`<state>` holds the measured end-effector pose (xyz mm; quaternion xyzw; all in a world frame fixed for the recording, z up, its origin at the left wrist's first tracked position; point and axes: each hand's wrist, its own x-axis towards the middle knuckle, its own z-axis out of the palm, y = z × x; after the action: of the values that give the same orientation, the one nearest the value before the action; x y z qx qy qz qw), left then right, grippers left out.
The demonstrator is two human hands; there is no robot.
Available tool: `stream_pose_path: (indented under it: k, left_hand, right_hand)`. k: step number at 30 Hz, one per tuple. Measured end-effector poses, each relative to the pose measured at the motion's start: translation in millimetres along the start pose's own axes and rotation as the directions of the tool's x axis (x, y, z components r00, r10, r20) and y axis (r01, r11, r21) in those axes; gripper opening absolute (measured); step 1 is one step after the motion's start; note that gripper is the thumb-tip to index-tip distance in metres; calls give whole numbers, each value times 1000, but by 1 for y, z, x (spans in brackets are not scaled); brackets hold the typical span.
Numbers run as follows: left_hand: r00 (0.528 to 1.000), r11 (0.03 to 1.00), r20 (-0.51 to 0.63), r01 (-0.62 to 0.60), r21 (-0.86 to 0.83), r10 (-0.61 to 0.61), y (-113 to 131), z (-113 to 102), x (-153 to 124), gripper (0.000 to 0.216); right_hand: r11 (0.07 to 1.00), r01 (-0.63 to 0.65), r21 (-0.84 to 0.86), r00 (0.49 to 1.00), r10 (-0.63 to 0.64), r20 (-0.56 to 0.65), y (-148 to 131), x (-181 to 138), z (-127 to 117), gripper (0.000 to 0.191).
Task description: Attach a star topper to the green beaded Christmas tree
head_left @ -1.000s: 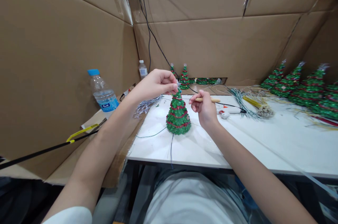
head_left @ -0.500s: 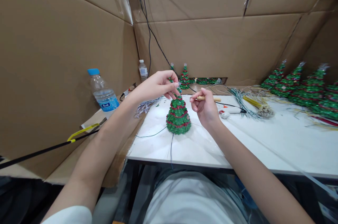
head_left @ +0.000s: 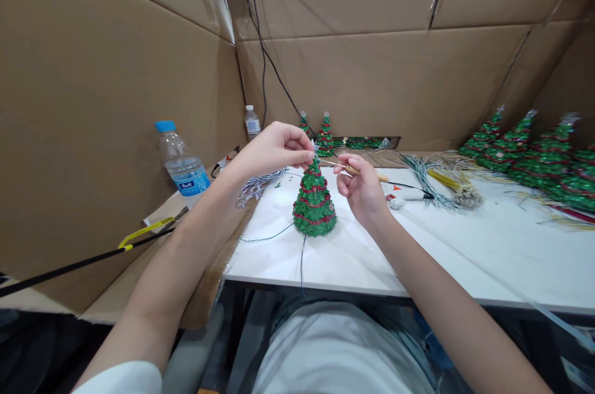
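Note:
A green beaded Christmas tree (head_left: 314, 205) with red bead garlands stands upright on the white table. At its tip, the fingers of my left hand (head_left: 289, 145) are pinched on the tree, beside a small clear topper (head_left: 315, 147) that they partly hide. My right hand (head_left: 360, 188), closed, holds a thin metal tool with a wooden handle (head_left: 352, 170), an awl or a hook. Its shaft points left at the tree's tip; whether it touches is too small to tell. Dark thin wires (head_left: 302, 264) trail from the tree's base.
Several finished trees (head_left: 548, 152) stand at the right. A glue gun (head_left: 409, 194), bundled wires (head_left: 430, 180) and a pale bead cluster (head_left: 467, 196) lie on the table (head_left: 488, 258). Water bottles (head_left: 183, 161) and a yellow-and-black tool (head_left: 144, 232) are at the left. Cardboard walls (head_left: 372, 72) surround the table.
My left fingers have closed into a pinch at the tree's tip. The tool in my right hand has tilted, with its shaft now pointing up-left to the tip.

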<state>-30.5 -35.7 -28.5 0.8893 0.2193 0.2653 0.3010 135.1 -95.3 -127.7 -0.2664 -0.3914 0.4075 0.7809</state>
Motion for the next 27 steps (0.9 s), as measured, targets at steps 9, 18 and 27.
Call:
stream_pose_path:
  k: [9, 18, 27]
  left_hand:
    - [1000, 992, -9, -29, 122, 30, -2, 0, 0, 19]
    - [1000, 970, -7, -8, 244, 10, 1, -8, -1, 13]
    - [962, 894, -268, 159, 420, -45, -9, -26, 1, 17]
  right_hand:
    - [1000, -8, 22, 1000, 7, 9, 1, 0, 0, 15]
    - [999, -9, 33, 1000, 10, -24, -1, 1, -1, 14]
    - [992, 77, -102, 992, -87, -96, 3, 4, -8, 13]
